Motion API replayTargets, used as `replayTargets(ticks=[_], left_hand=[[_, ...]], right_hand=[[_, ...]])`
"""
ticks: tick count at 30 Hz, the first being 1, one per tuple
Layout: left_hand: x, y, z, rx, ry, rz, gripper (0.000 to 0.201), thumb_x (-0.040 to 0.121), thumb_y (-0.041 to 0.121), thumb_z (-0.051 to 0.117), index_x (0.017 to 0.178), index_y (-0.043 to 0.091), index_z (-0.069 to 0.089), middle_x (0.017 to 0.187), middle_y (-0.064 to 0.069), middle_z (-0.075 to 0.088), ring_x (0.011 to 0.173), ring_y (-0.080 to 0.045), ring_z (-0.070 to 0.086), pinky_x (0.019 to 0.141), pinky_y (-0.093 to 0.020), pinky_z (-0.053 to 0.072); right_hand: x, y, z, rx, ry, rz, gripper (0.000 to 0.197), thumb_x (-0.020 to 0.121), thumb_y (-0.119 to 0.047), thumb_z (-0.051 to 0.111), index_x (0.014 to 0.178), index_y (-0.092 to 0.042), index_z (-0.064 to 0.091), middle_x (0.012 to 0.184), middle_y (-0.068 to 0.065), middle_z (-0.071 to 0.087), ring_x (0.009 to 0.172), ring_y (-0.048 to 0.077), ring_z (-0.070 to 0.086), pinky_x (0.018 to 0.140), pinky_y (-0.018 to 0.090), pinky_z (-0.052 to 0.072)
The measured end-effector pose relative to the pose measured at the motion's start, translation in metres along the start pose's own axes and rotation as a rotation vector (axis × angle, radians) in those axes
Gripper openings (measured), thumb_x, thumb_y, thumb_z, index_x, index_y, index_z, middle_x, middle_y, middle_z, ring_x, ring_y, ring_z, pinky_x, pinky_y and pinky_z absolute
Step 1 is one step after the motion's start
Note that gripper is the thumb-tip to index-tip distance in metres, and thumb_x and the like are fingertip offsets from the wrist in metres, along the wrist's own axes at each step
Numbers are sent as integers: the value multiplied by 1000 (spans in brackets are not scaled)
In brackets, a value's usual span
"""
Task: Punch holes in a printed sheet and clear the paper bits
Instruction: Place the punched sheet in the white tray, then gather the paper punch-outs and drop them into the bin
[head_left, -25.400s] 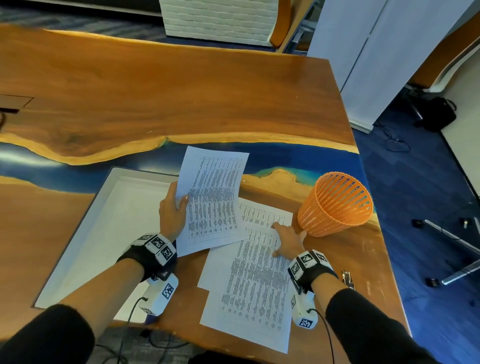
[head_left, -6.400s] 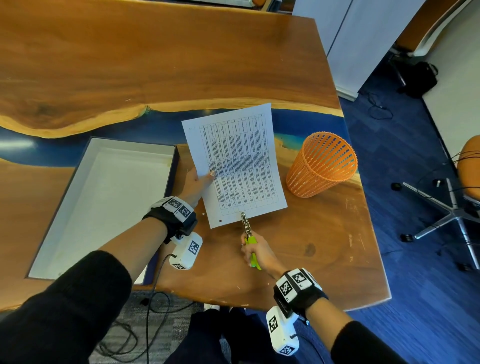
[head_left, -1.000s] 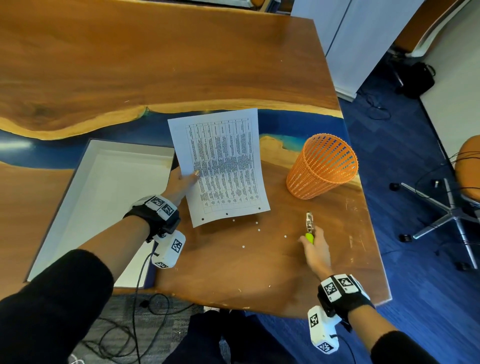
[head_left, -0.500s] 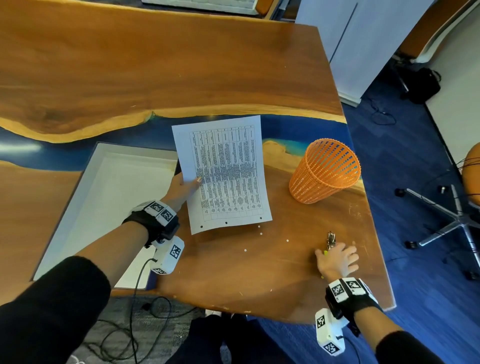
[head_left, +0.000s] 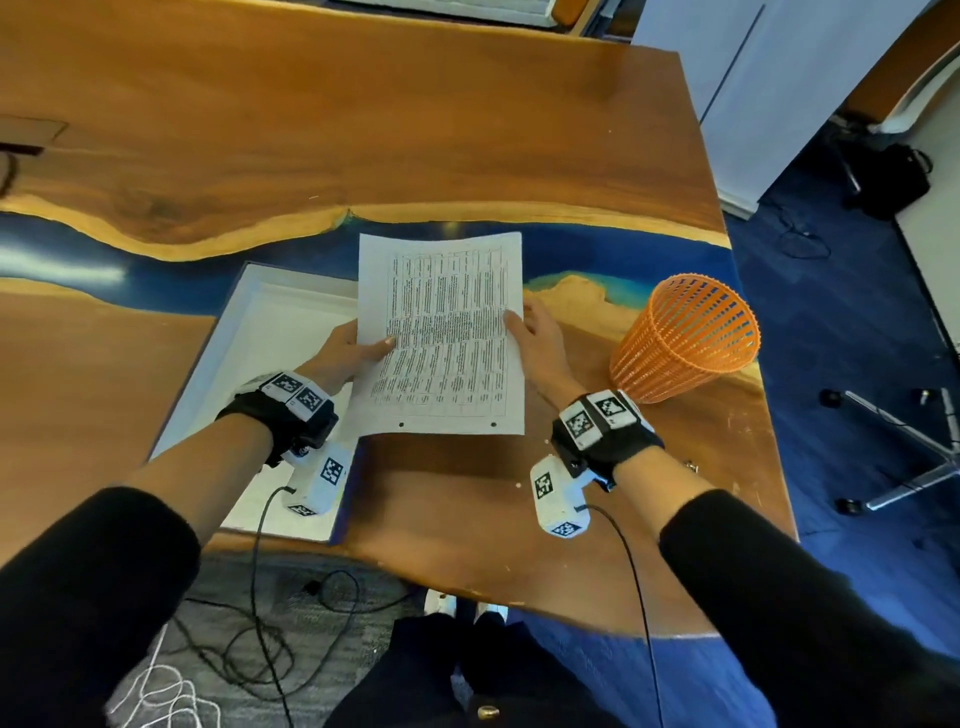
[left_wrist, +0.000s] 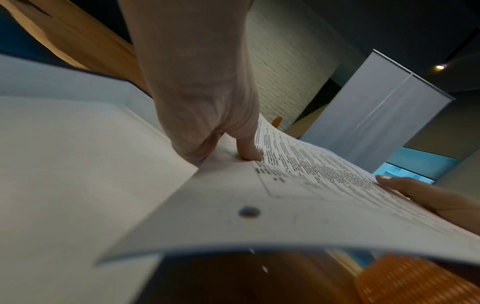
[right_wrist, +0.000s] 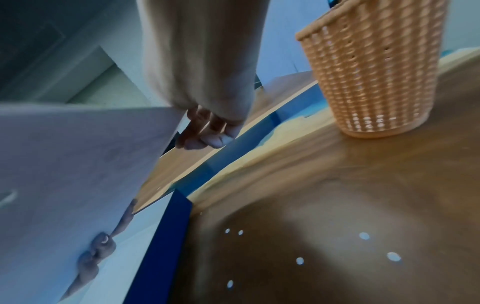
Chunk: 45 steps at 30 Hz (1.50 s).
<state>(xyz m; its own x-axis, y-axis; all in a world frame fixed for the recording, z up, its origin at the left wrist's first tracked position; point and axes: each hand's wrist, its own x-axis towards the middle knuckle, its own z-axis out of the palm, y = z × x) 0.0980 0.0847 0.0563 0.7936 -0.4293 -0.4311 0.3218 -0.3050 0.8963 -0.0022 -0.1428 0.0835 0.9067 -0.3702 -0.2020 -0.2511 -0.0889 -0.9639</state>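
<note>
Both hands (head_left: 343, 351) (head_left: 540, 343) — pinching sheet (head_left: 441, 332) edges

Glossy wood table (head_left: 363, 130); matt paper sheet (head_left: 447, 332); orange plastic mesh basket (head_left: 680, 343).

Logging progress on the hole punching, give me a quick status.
Left hand and right hand hold the printed sheet above the table. Two holes punched. Paper bits uncleared. Orange basket stands right; nothing blocking.

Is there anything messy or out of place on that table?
Yes: small white paper bits lie scattered on the wooden table, under the printed sheet that both hands hold up. They are loose on the wood, not in the orange basket.
</note>
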Motion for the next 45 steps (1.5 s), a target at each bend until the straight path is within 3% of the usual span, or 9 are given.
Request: replayTargets(ticks=[5, 9, 11, 14, 18, 26, 35, 40, 45], left_hand=[[-9, -16, -63, 102, 243, -67, 51, 82, 16, 71, 126, 6, 47, 124, -16, 59, 109, -33, 61, 95, -49, 49], [-26, -37, -101, 225, 423, -1, 55, 77, 15, 77, 111, 28, 36, 111, -10, 49, 101, -24, 51, 91, -42, 44], [-33, -45, -112, 332, 472, 109, 43, 77, 8, 75, 103, 26, 47, 105, -10, 53, 96, -23, 51, 86, -40, 44], [-37, -54, -125, 553, 536, 173, 20, 80, -3, 65, 100, 2, 66, 107, -18, 64, 95, -28, 58, 80, -30, 42], [-37, -69, -137, 632, 579, 109, 22, 84, -6, 58, 105, -2, 66, 116, -21, 60, 107, -37, 56, 95, -41, 44], [-39, -91, -143, 659, 557, 3, 28, 86, -3, 60, 113, -6, 62, 122, -25, 56, 114, -39, 54, 100, -41, 42], [-25, -67, -111, 676, 537, 101, 31, 81, -1, 65, 112, 1, 64, 130, -19, 51, 124, -33, 46, 105, -40, 35], [0, -34, -56, 677, 425, 228, 30, 83, 0, 62, 113, 4, 62, 128, -15, 52, 123, -29, 46, 104, -35, 32], [23, -11, 25, 693, 227, 408, 28, 80, -3, 59, 108, 1, 63, 117, -19, 57, 114, -34, 50, 100, -35, 35]], right_hand=[[6, -6, 57, -140, -7, -12, 26, 91, -7, 53, 117, -3, 53, 117, 12, 64, 101, 22, 63, 84, 33, 53], [-2, 1, 98, -100, -88, -27, 51, 84, 3, 59, 127, -12, 34, 84, -5, 62, 72, 7, 62, 62, 25, 57], [-5, 9, 119, -140, -156, -2, 41, 83, 7, 57, 117, -9, 40, 80, 3, 62, 74, 18, 67, 59, 39, 60], [-4, 22, 151, -266, -181, -17, 18, 79, 9, 61, 96, 4, 59, 79, 6, 58, 84, 28, 62, 74, 54, 56], [1, 36, 179, -424, -268, -13, 24, 82, 1, 63, 106, 1, 63, 102, 11, 63, 97, 26, 59, 90, 42, 51], [4, 50, 190, -568, -455, 40, 42, 91, -12, 56, 130, 1, 50, 137, 20, 49, 122, 36, 51, 99, 52, 46], [4, 43, 161, -491, -261, -182, 18, 84, 3, 54, 98, 3, 65, 90, 13, 54, 83, 37, 60, 76, 48, 53], [5, 43, 116, -530, -146, -196, 16, 81, 8, 53, 91, 5, 66, 98, 23, 64, 92, 32, 58, 74, 17, 34], [2, 55, 35, -574, -2, -62, 13, 84, 5, 55, 91, 5, 66, 99, 22, 64, 88, 30, 58, 66, 15, 31]])
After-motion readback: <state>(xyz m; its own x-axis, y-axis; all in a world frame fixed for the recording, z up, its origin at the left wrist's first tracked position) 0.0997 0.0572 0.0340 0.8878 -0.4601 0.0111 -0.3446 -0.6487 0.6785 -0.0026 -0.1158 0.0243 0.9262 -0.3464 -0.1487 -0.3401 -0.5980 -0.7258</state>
